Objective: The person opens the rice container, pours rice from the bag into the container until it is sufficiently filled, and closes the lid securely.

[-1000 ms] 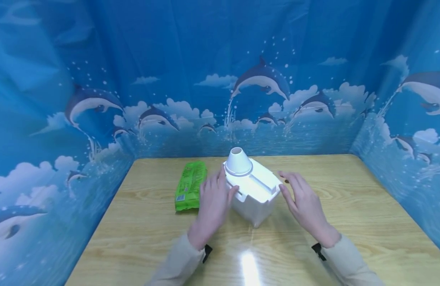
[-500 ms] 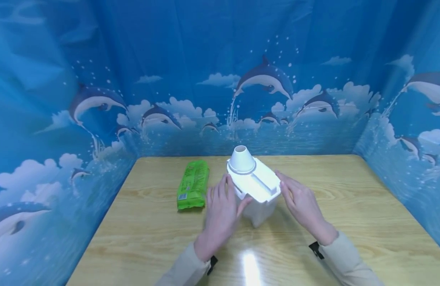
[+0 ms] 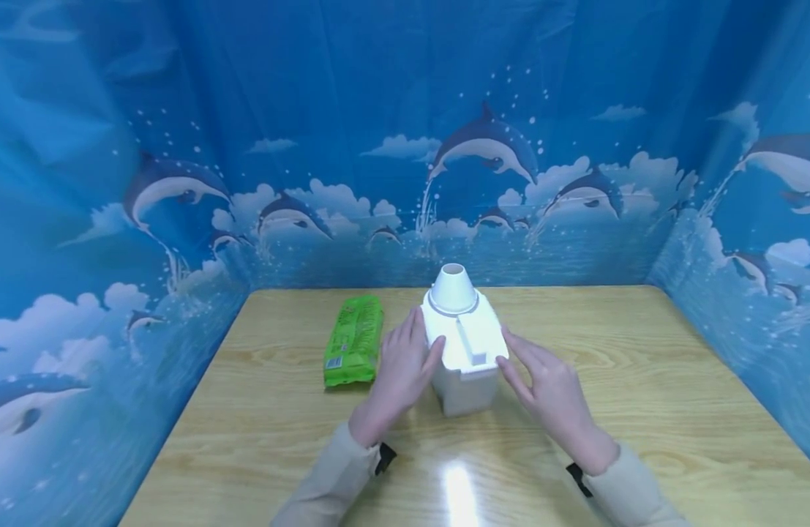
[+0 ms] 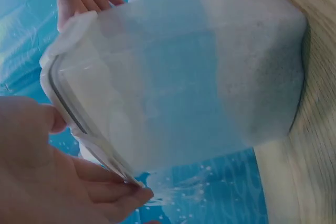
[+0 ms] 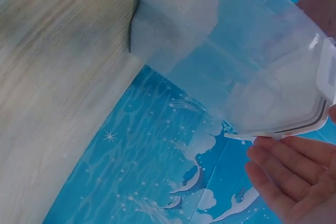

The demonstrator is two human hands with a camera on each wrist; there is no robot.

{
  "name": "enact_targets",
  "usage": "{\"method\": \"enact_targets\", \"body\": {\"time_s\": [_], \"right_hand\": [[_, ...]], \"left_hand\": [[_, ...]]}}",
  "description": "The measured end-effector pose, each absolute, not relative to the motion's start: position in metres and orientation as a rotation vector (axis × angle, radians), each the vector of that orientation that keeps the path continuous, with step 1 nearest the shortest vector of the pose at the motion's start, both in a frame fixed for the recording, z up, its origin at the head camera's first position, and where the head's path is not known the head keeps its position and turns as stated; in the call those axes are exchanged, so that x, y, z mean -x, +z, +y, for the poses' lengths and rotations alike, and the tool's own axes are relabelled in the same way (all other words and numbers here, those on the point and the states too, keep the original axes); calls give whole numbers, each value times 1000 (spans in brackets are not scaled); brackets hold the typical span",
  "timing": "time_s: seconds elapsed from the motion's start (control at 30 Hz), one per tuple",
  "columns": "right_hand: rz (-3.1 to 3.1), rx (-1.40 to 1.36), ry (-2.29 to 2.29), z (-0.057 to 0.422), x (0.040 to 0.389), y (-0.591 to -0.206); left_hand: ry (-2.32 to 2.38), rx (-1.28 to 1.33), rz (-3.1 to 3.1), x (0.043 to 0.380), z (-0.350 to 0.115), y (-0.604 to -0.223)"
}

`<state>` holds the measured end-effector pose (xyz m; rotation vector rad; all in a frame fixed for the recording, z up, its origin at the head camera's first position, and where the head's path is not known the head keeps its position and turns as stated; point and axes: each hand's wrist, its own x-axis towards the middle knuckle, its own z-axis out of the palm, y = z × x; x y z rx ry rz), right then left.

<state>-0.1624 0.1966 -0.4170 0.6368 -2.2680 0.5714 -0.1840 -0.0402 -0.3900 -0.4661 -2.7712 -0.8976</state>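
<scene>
A translucent storage container [image 3: 469, 397] stands upright at mid-table, whitish grainy contents filling its lower part. Its white lid [image 3: 486, 322] carries a white cone-shaped cup [image 3: 452, 291], narrow end up. On the left side, my left hand [image 3: 401, 362] touches the lid's edge; in the left wrist view its fairly straight fingers [image 4: 113, 198] lie along a side clip [image 4: 100, 150], thumb at the rim. My right hand [image 3: 555, 388] touches the opposite side, its thumb at the near lid corner. In the right wrist view, its extended fingertips [image 5: 262, 142] meet another clip [image 5: 239, 136].
A green printed packet [image 3: 355, 340] lies left of the container, near my left hand. The wooden table [image 3: 642, 366] ends at a blue dolphin-print curtain [image 3: 378, 161] that rises at the back and both sides.
The container has turned so its front now faces me squarely, and the cone-shaped cup has shifted slightly right. Both hands have stayed by the lid's sides; my right fingers have come against it.
</scene>
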Motion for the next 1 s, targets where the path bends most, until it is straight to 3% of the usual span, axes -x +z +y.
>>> {"method": "enact_targets", "body": {"time_s": [0.33, 1.0], "right_hand": [[-2230, -678, 509, 187, 160, -417], [-2517, -620, 335, 182, 177, -396]], "left_hand": [[-1081, 496, -2782, 205, -51, -394], [-1025, 445, -2764, 195, -51, -391]]}}
